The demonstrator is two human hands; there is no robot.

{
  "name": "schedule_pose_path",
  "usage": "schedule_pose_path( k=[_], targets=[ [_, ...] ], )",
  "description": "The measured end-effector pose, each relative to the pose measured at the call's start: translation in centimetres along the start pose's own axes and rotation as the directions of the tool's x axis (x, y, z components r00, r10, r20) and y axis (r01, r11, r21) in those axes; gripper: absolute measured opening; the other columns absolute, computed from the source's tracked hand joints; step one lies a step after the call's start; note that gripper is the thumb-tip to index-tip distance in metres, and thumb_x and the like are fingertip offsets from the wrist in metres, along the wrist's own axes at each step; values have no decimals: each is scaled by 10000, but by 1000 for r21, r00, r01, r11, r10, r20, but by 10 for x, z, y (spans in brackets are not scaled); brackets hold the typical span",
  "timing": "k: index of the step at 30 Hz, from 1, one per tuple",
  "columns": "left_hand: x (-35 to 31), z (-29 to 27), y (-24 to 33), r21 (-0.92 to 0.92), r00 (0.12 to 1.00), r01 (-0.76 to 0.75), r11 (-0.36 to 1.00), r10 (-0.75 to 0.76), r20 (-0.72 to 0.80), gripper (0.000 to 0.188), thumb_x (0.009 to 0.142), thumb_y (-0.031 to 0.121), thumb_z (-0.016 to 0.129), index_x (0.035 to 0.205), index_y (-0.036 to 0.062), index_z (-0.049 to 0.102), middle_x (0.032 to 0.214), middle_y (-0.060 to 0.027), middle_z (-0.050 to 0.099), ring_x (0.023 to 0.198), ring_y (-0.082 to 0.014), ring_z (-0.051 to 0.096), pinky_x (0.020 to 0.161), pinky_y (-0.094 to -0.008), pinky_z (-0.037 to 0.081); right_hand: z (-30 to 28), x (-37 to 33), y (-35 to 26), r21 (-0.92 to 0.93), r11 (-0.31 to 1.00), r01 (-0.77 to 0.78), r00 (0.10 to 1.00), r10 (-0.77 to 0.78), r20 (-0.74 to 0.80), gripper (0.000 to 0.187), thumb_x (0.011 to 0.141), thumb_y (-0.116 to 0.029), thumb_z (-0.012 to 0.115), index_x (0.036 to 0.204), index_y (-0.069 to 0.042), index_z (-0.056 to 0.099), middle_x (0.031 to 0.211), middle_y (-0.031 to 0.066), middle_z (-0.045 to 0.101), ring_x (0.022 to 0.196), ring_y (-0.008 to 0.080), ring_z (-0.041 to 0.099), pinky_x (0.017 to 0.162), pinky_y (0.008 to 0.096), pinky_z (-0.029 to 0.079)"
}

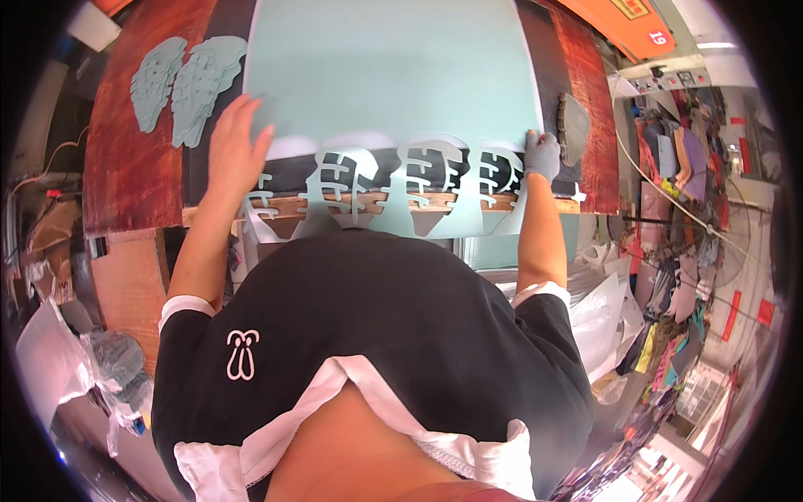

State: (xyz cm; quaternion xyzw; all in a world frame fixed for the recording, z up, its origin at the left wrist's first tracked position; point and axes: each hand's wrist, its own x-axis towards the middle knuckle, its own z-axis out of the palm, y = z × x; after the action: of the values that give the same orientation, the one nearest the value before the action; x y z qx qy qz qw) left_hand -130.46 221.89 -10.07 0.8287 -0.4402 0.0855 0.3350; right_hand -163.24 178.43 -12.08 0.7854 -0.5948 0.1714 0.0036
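Observation:
A pale green sheet [393, 71] lies over a dark board. Its near end is a cut-out remnant [393, 205] with curved strips and small prongs, reaching over the table's near edge. My left hand [237, 151] is bare, with fingers stretched and thumb apart, at the sheet's left edge. It holds nothing that I can see. At the right edge, my right hand [542, 157], in a grey glove with bare fingertips, is curled on the border of the sheet. Two stacks of cut pale green pieces, a left stack [157, 82] and a right stack [205, 88], lie beyond my left hand.
A dark stone-like block [573, 130] sits right of my right hand on the red-brown table [598, 151]. An orange machine [623, 25] stands at the far right, above a control panel [669, 81]. Piled coloured scraps [669, 251] fill the right side. Plastic wrapping [117, 360] is at lower left.

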Motion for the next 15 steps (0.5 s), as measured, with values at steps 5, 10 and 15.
schedule_pose_path(
  k=[5, 10, 15],
  targets=[
    [30, 74, 37, 172, 970, -122, 978, 80, 230, 524, 910, 365, 499, 1369, 135, 398, 1470, -79, 300, 1370, -287, 236, 1080, -546, 192, -3, -4, -5, -14, 1000, -22, 1000, 22, -20, 422, 846, -450, 567, 1027, -69, 582, 1018, 177, 592, 937, 358, 604, 785, 464, 488],
    [26, 109, 31, 329, 933, -102, 939, -24, 358, 537, 924, 396, 459, 1400, 166, 363, 1504, -58, 250, 1391, -285, 200, 1088, -559, 157, -6, -3, -10, -44, 999, -6, 1000, 6, -4, 400, 863, -437, 550, 1023, -71, 573, 1012, 176, 598, 923, 360, 612, 769, 468, 495],
    [27, 107, 29, 292, 935, -114, 950, 4, 354, 543, 916, 401, 469, 1395, 164, 373, 1508, -57, 243, 1392, -283, 197, 1084, -564, 158, -11, 11, -4, -72, 992, 100, 986, -89, 140, 412, 873, -446, 521, 1040, -70, 528, 999, 187, 601, 906, 372, 620, 762, 484, 493]
  ],
)
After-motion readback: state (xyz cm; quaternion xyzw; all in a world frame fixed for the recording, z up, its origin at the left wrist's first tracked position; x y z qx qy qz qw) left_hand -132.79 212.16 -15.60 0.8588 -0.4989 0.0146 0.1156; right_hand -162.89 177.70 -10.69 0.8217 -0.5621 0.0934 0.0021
